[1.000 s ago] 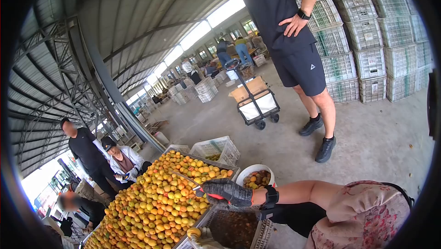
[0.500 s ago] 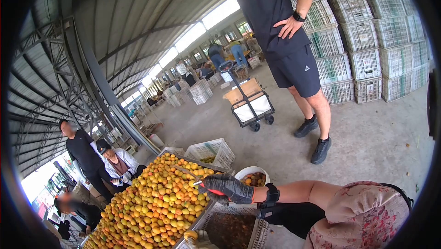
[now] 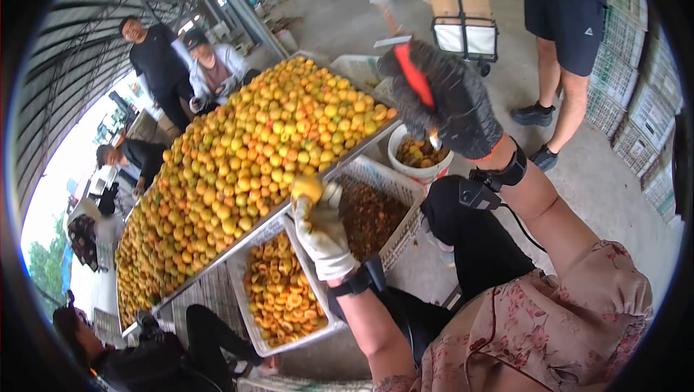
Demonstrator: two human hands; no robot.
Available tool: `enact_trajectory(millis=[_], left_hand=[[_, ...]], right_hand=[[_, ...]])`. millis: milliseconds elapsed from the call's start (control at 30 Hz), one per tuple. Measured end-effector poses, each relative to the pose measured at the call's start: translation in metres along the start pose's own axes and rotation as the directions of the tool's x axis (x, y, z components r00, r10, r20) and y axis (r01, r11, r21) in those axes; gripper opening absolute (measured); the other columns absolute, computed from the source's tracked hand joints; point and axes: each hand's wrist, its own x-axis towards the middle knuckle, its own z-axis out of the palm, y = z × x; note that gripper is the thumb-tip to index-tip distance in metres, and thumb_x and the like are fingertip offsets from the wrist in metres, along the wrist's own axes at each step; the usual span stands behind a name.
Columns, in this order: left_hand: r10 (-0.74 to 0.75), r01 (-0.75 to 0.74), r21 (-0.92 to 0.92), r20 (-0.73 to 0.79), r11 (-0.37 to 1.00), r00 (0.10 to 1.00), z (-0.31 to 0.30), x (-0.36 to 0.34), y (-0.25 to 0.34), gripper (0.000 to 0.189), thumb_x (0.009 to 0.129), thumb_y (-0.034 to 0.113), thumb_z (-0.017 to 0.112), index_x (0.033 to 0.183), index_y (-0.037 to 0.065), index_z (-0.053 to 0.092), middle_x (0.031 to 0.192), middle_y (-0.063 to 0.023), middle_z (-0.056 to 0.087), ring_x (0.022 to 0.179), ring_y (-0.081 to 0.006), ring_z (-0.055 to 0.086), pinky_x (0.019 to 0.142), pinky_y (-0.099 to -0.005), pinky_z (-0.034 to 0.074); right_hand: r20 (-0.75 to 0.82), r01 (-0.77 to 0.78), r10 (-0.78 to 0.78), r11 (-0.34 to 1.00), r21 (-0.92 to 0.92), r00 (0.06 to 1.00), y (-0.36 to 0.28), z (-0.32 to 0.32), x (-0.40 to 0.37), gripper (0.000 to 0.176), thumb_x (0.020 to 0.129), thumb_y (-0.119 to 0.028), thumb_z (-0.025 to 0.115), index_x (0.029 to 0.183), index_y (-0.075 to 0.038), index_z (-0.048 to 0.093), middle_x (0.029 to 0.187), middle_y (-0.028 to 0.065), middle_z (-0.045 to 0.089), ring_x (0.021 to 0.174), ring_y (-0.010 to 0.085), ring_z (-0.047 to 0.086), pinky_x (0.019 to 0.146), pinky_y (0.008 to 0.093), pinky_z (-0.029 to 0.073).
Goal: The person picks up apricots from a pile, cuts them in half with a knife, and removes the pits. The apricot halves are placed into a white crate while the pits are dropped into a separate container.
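Observation:
My left hand (image 3: 322,229), in a white glove, has its fingers around a yellow-orange fruit (image 3: 307,188) at the near edge of the fruit-covered table (image 3: 238,237). My right hand (image 3: 444,99), in a dark grey glove with red on it, is raised to the right of the table and closed around a thin tool (image 3: 394,41). Motion blurs the tool; a pale metal part and a brownish length show beyond the fingers. Below my left hand, a white crate (image 3: 242,287) holds cut fruit halves (image 3: 282,291).
Beside my left hand stands a crate (image 3: 408,226) of brown pieces. A white bucket (image 3: 426,173) with fruit scraps is below my right hand. Several people are around the table. A person in shorts (image 3: 564,23), a cart (image 3: 466,34) and stacked crates (image 3: 636,103) are at right.
The view has turned down and left. My right hand has risen away from the fruit pile. My left hand, mostly out of frame before, now shows fully with the fruit.

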Motion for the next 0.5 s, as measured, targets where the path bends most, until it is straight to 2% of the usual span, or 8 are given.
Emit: enact_trajectory(millis=[33,67,100,167,200,300,367,500], left_hand=[[-0.095,0.098,0.038,-0.061,0.994,0.994,0.018,0.003,0.008,0.048,0.090,0.041,0.053,0.119,0.002,0.052,0.112,-0.0158,0.060,0.099,-0.0281,0.060,0.088,-0.0437,0.050],[-0.131,0.132,0.023,-0.055,0.991,0.990,0.030,0.005,0.013,0.048,0.092,0.039,0.051,0.120,0.000,0.050,0.112,-0.0162,0.059,0.098,-0.0280,0.061,0.088,-0.0430,0.051],[-0.166,0.167,0.008,-0.043,0.986,0.985,0.038,0.006,0.015,0.048,0.093,0.038,0.050,0.121,-0.001,0.049,0.113,-0.0167,0.059,0.097,-0.0278,0.061,0.087,-0.0423,0.051],[-0.163,0.164,0.018,-0.053,0.986,0.985,0.044,0.005,0.014,0.048,0.093,0.038,0.050,0.122,-0.001,0.048,0.112,-0.0167,0.059,0.097,-0.0280,0.061,0.088,-0.0427,0.050],[-0.164,0.166,0.019,-0.066,0.986,0.984,0.045,0.005,0.014,0.048,0.093,0.038,0.049,0.123,0.000,0.048,0.112,-0.0167,0.059,0.097,-0.0281,0.060,0.088,-0.0431,0.050],[-0.276,0.269,-0.116,-0.048,0.956,0.960,0.043,0.011,0.013,0.046,0.092,0.039,0.051,0.122,0.004,0.049,0.109,-0.0149,0.060,0.098,-0.0267,0.061,0.088,-0.0444,0.050],[-0.379,0.334,-0.387,-0.044,0.860,0.924,0.026,0.020,0.003,0.046,0.092,0.040,0.050,0.120,0.004,0.052,0.109,-0.0158,0.063,0.096,-0.0293,0.063,0.090,-0.0467,0.049],[-0.436,0.384,-0.386,-0.054,0.839,0.898,0.031,0.035,-0.009,0.044,0.092,0.039,0.049,0.119,0.004,0.055,0.108,-0.0152,0.064,0.096,-0.0304,0.063,0.091,-0.0485,0.047]], right_hand=[[0.169,-0.036,0.039,0.999,-0.021,0.985,0.014,-0.003,-0.004,0.031,0.093,-0.032,0.055,0.106,-0.005,0.063,0.073,0.0018,0.059,0.056,0.0043,0.050,0.050,0.0176,0.042],[-0.045,-0.197,0.199,0.979,0.046,0.979,0.026,0.012,-0.008,0.032,0.092,-0.033,0.056,0.106,-0.005,0.063,0.072,0.0012,0.059,0.053,0.0046,0.049,0.045,0.0180,0.039],[-0.244,-0.329,0.356,0.933,0.143,0.902,0.038,0.027,-0.013,0.033,0.092,-0.034,0.057,0.105,-0.005,0.063,0.070,0.0007,0.059,0.050,0.0049,0.048,0.041,0.0184,0.036],[0.104,-0.294,0.302,0.952,-0.089,0.948,0.076,0.002,-0.023,0.031,0.091,-0.034,0.058,0.105,-0.006,0.064,0.070,-0.0005,0.060,0.047,0.0056,0.048,0.038,0.0193,0.036],[0.110,-0.289,0.297,0.954,-0.081,0.949,0.088,-0.002,-0.021,0.031,0.091,-0.034,0.058,0.105,-0.006,0.064,0.070,-0.0005,0.060,0.047,0.0056,0.048,0.038,0.0193,0.036],[0.021,-0.296,0.298,0.952,-0.071,0.954,0.112,-0.012,-0.015,0.030,0.091,-0.033,0.058,0.102,-0.007,0.065,0.066,-0.0005,0.058,0.045,0.0061,0.047,0.036,0.0199,0.034],[-0.046,-0.426,0.428,0.903,0.057,0.902,0.115,-0.026,0.000,0.028,0.091,-0.032,0.058,0.097,-0.007,0.067,0.065,-0.0002,0.058,0.043,0.0067,0.047,0.035,0.0200,0.034],[-0.195,-0.372,0.387,0.922,0.110,0.901,0.125,-0.042,0.012,0.029,0.091,-0.036,0.057,0.096,-0.009,0.068,0.063,-0.0015,0.056,0.045,0.0069,0.048,0.034,0.0218,0.031]])
